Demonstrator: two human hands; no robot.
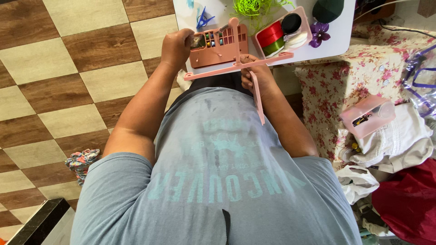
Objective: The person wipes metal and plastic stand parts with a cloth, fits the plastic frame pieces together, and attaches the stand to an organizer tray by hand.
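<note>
In the head view, the person looked down over a grey-blue T-shirt [213, 181] at a pink sewing box [219, 45] that stood open at the near edge of a white table [336, 38]. The left hand [176, 46] was closed on the box's left end, its fingers curled over the rim beside a compartment with dark contents. Small thread spools [210, 40] in several colours sat in the slots of the box's tray. The right hand [255, 75] was below the box, closed around a pink hinged arm [240, 66] that ran slantwise from the box's lower left towards the right; a second pink strip [257, 97] hung down from that hand over the shirt.

Just right of the box, a pink tray [307, 22] held rolls of red and green ribbon [271, 37], a black round piece and a white one. A purple fabric flower [319, 32] lay touching the tray's right side, and a dark green rounded thing sat above it at the table's far edge. Bright green cord [254, 9] lay tangled behind the box, with blue scissors [203, 19] to its left.

To the right, a floral cloth [363, 68] covered a surface. On it lay another pink lidded case [367, 115], white fabric [395, 140] and a red cloth [408, 199]. The floor [59, 81] was a brown and cream checker pattern.
</note>
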